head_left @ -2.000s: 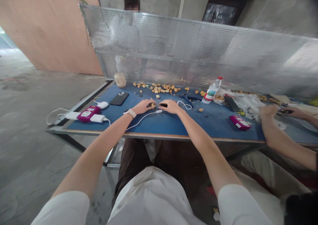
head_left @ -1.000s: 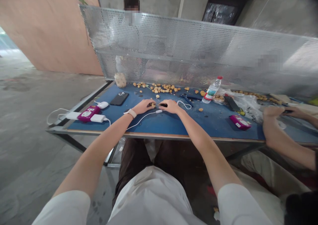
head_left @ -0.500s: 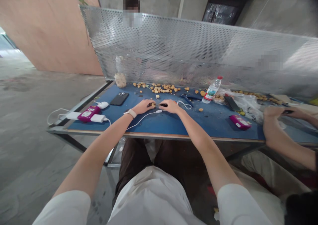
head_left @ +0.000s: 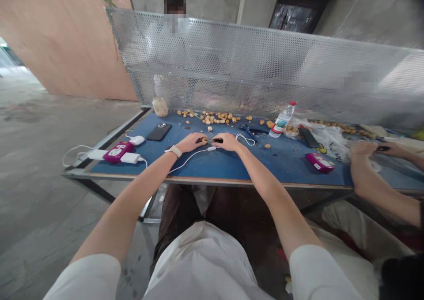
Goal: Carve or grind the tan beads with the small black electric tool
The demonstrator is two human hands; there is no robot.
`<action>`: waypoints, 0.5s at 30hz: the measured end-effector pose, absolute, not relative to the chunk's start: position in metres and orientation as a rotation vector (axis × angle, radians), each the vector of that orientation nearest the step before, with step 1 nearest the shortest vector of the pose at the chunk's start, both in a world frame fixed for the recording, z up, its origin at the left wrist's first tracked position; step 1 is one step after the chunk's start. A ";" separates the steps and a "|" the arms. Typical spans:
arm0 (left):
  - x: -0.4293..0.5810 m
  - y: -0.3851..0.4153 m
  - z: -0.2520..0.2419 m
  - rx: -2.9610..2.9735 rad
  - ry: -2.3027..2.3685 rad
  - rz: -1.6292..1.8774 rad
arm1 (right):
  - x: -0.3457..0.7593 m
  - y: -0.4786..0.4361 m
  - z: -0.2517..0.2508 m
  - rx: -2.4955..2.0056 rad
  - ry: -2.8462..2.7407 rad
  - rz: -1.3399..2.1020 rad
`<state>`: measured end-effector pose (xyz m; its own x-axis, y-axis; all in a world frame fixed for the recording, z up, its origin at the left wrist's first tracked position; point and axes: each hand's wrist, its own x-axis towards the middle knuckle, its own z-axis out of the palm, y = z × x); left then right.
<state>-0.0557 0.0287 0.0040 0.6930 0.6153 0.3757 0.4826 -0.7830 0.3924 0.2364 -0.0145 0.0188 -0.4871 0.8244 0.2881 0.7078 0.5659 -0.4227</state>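
A: What sits at the left end?
B: A purple socket block (head_left: 118, 152) near the table's (head_left: 159, 165) left edge, a white rounded device (head_left: 137, 140) just beside it. A cord from one plug passes out of sight at the left forearm.
A: And behind those?
B: A black phone (head_left: 159, 132) lying flat, then a pale bundle (head_left: 160, 107) at the back left corner, its contents hard to make out.
A: The left hand (head_left: 191, 142)?
B: Well in from the front edge, fingers curled on a small tan lump (head_left: 205, 140), which they partly cover. It lies between the two hands.
A: The right hand (head_left: 229, 141)?
B: Fingers bent around something dark, mostly hidden; I can't tell what, or how tight the grip is.
A: Room to move?
B: Bare tabletop lies in front of both, crossed by a white cable (head_left: 189, 157). Behind them, loose tan pieces (head_left: 217, 118) line the back edge, below a perforated panel (head_left: 232, 61).
A: Further right?
B: A blue-handled tool (head_left: 249, 133), a leaning bottle (head_left: 281, 122), a crumpled plastic bag (head_left: 333, 141) and a purple box (head_left: 319, 163) nearer the front edge. Past that, another person's hands (head_left: 363, 151) block the view; what they hold is unclear.
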 end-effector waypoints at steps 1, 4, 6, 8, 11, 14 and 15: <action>-0.056 0.029 0.004 2.642 0.874 0.726 | 0.237 -0.014 0.019 -1.230 -2.348 0.345; -0.056 0.028 0.004 2.647 0.881 0.732 | 0.238 -0.014 0.018 -1.231 -2.339 0.330; -0.056 0.028 0.004 2.653 0.884 0.729 | 0.238 -0.013 0.018 -1.227 -2.344 0.325; -0.056 0.029 0.004 2.663 0.884 0.722 | 0.239 -0.013 0.018 -1.219 -2.361 0.333; -0.057 0.031 0.003 2.688 0.875 0.714 | 0.239 -0.012 0.018 -1.231 -2.361 0.347; -0.058 0.032 0.002 2.716 0.850 0.712 | 0.240 -0.012 0.018 -1.245 -2.347 0.358; -0.058 0.033 0.002 2.722 0.843 0.712 | 0.240 -0.012 0.017 -1.246 -2.344 0.361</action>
